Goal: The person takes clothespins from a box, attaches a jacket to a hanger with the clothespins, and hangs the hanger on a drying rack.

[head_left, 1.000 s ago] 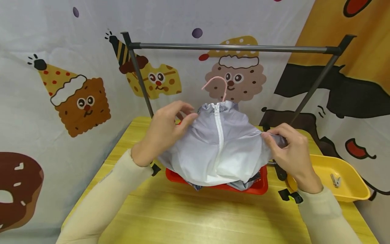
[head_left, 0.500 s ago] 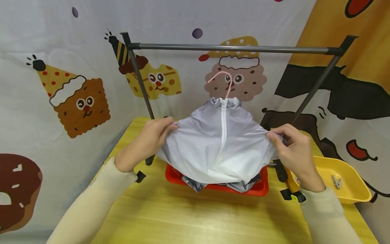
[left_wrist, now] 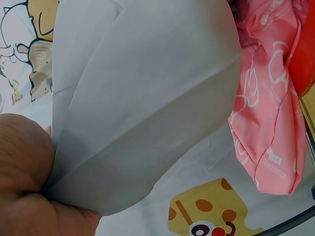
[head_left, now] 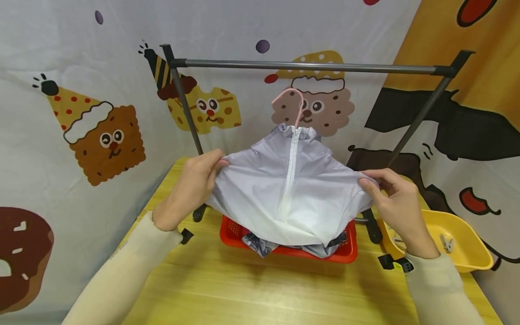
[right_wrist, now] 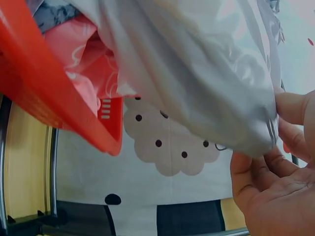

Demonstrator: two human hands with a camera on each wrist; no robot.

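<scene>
A small zip-up jacket (head_left: 260, 194), pale lavender-grey fading to white, hangs spread between both hands in the head view. Out of its collar rises the hook of a pink hanger (head_left: 302, 110); the hanger's body is hidden inside. My left hand (head_left: 188, 187) pinches the jacket's left side at the shoulder. On the opposite side, my right hand (head_left: 396, 203) pinches the other shoulder or sleeve between thumb and fingers. Both wrist views show the cloth (left_wrist: 147, 83) pulled out from the fingertips. Below the jacket, a red basket (head_left: 347, 253) holds more clothes, including pink cloth (left_wrist: 268, 98).
A grey metal rack bar (head_left: 304, 66) spans behind the jacket on two slanted posts. To the right, a yellow tray (head_left: 473, 259) contains clothespins (head_left: 448, 243). The wooden table (head_left: 252, 293) lies beneath, with a cartoon-print cloth backdrop (head_left: 243, 22) behind it.
My left hand has moved from beside the collar outward to the left shoulder and now pinches it. The jacket is spread wider, and its collar and hanger hook sit a little higher.
</scene>
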